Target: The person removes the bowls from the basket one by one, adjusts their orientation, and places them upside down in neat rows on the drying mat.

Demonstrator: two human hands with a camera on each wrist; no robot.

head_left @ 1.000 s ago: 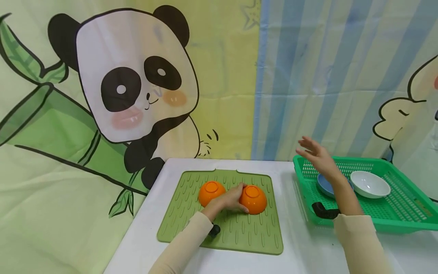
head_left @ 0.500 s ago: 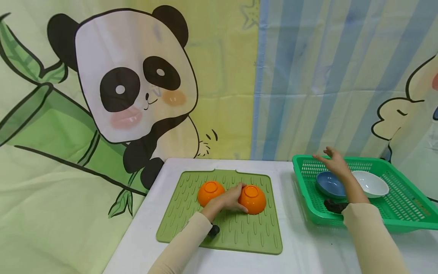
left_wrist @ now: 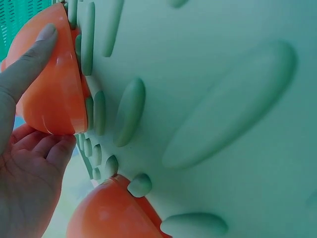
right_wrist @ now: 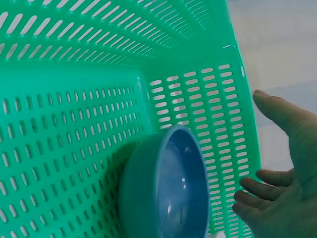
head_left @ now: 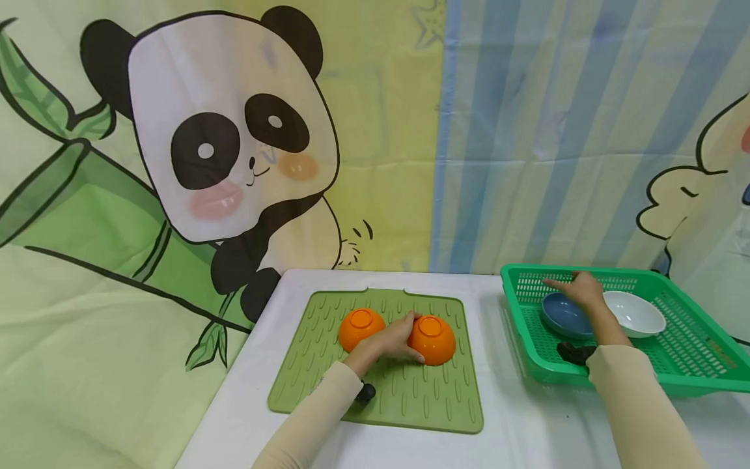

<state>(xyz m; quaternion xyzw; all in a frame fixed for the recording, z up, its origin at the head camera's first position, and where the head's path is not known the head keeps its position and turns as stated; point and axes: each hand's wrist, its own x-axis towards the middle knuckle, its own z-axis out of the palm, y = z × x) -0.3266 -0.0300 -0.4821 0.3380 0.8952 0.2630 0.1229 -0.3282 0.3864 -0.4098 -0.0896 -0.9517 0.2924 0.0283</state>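
Two orange bowls lie upside down on a green drying mat. My left hand point(head_left: 400, 340) grips the right orange bowl point(head_left: 433, 341) from its left side. The left wrist view shows the thumb point(left_wrist: 30, 64) along that bowl's wall and the curled fingers at its rim. Behind the left wrist sits the other orange bowl point(head_left: 360, 331), partly covered. Over the blue bowl point(head_left: 564, 316) in the green basket, my right hand point(head_left: 584, 290) hovers with thumb spread and fingers loosely bent. In the right wrist view a gap separates that hand from the blue bowl point(right_wrist: 171, 188).
A white bowl point(head_left: 635, 315) sits right of the blue one inside the green basket point(head_left: 691, 381), whose perforated walls rise around both. The green mat point(head_left: 293, 384) lies on a white table point(head_left: 515, 430). A printed curtain point(head_left: 387, 130) hangs behind the table.
My right hand has moved right and then down from above the basket's left edge to over the blue bowl. The left hand stays on the right orange bowl.
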